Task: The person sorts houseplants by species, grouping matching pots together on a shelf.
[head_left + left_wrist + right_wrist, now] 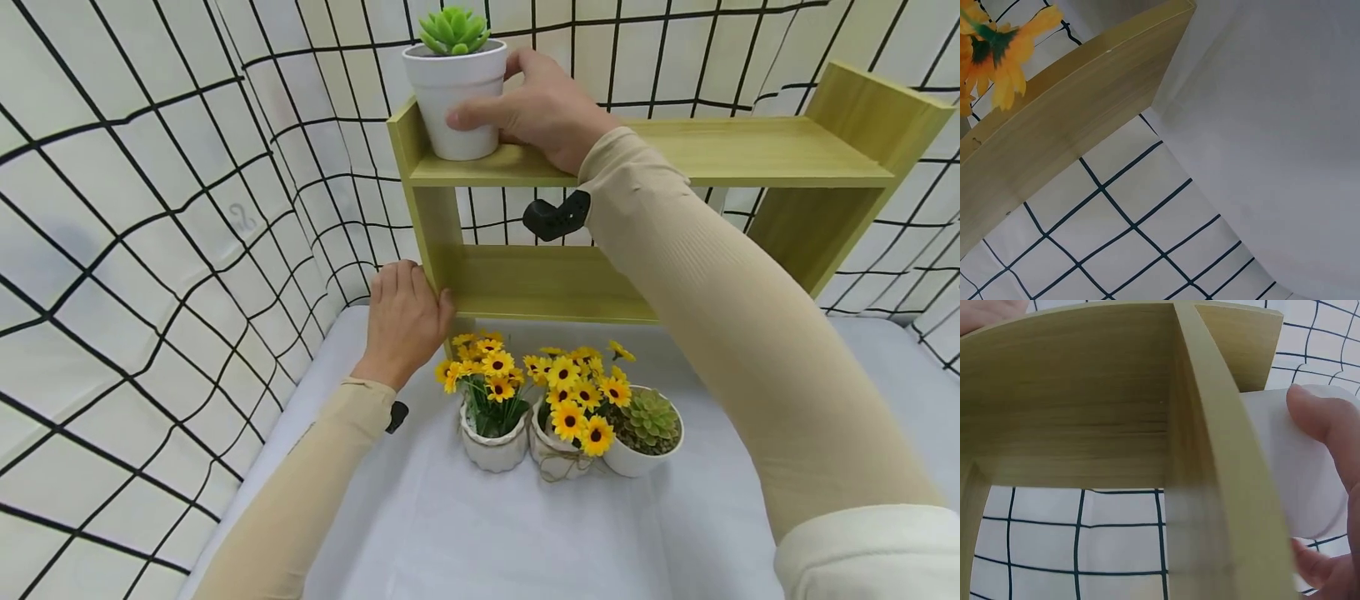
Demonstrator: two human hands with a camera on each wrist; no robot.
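My right hand grips a white pot with a bright green artificial succulent. The thumb lies across the pot's front; other fingers go behind it. The pot is upright at the left end of the top board of a wooden shelf; whether it touches the board I cannot tell. In the right wrist view, the thumb presses the pot's white wall. My left hand holds the shelf's left side panel, thumb at its front edge. The left wrist view shows the panel, not the hand.
Before the shelf on the white cloth stand two pots of yellow flowers and a white pot with a dull green succulent. White sheeting with a black grid encloses the left and back.
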